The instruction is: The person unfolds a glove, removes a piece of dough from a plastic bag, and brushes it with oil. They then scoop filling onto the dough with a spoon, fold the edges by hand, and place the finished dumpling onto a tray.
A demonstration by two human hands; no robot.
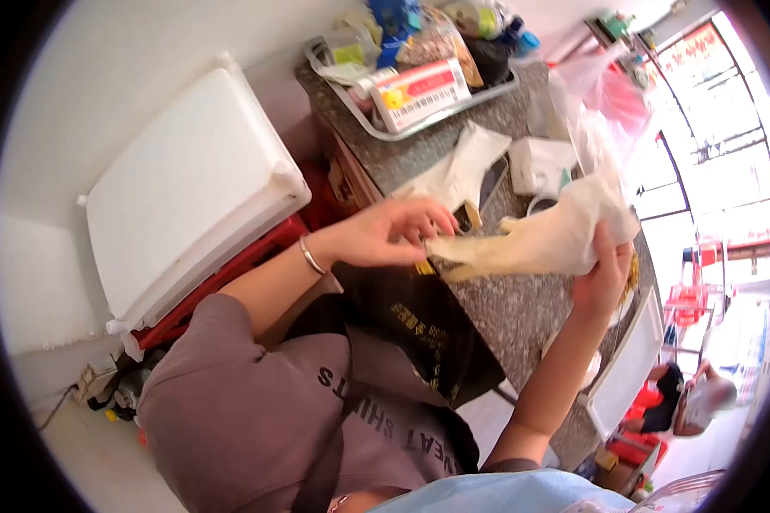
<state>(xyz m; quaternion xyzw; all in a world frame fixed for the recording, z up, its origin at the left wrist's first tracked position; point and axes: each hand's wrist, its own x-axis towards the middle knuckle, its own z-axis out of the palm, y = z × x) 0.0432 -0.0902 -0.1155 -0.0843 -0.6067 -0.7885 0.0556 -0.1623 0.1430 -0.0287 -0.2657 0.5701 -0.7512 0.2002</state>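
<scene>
A cream-coloured thin glove (530, 239) is stretched out sideways above the counter. My right hand (606, 265) grips its wide cuff end, thumb on the near side. Its finger end points at my left hand (393, 231), which wears a bracelet. The fingers of my left hand are loosely curled, with the thumb apart, right beside the glove's fingertips; whether they touch is unclear. Another pale glove or cloth (466, 171) lies on the counter behind, partly over a dark flat object.
A metal tray (411, 128) of packets and a box stands on the stone counter (505, 316). Beyond are a white packet (541, 164) and pink plastic bags (607, 98). At left stands a white lidded container (188, 188). A person (706, 402) is far off at right.
</scene>
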